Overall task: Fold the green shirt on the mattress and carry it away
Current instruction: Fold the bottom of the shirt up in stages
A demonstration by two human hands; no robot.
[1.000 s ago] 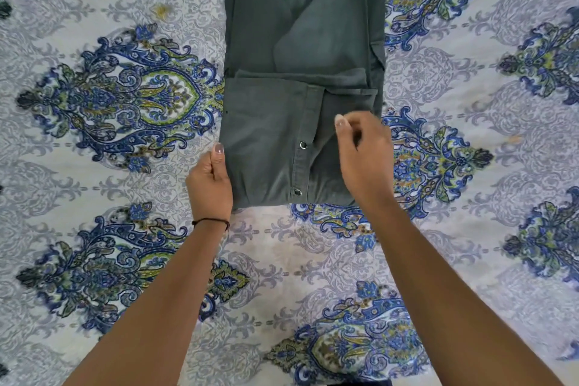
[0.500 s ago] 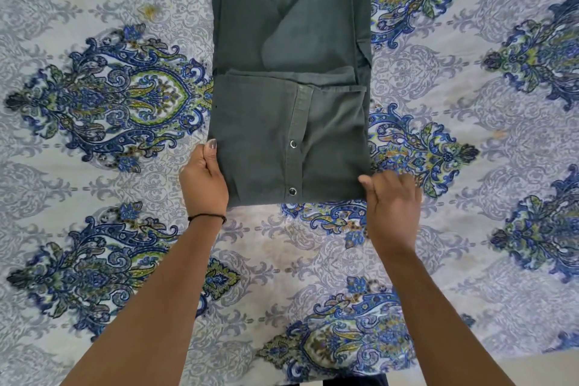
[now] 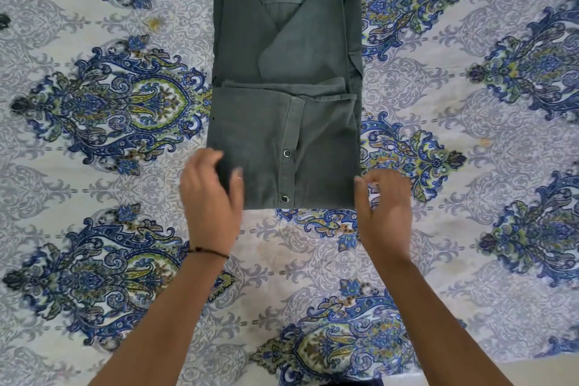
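Note:
The green shirt (image 3: 282, 122) lies on the mattress as a long narrow strip, its near end folded up over itself, with two metal snaps showing on the placket. My left hand (image 3: 210, 200) is at the near left corner, thumb on top of the cloth and fingers curled round the side edge. Against the near right corner sits my right hand (image 3: 383, 207), fingertips pinched at the shirt's side edge. The strip's far end runs out of the top of the view.
The mattress carries a white sheet (image 3: 94, 166) with blue and green paisley medallions on all sides of the shirt. Its near edge and a strip of beige floor (image 3: 539, 368) show at the bottom right.
My right hand came off the top of the fold down to the near right corner. My left hand shifted from beside the left edge onto the near left corner.

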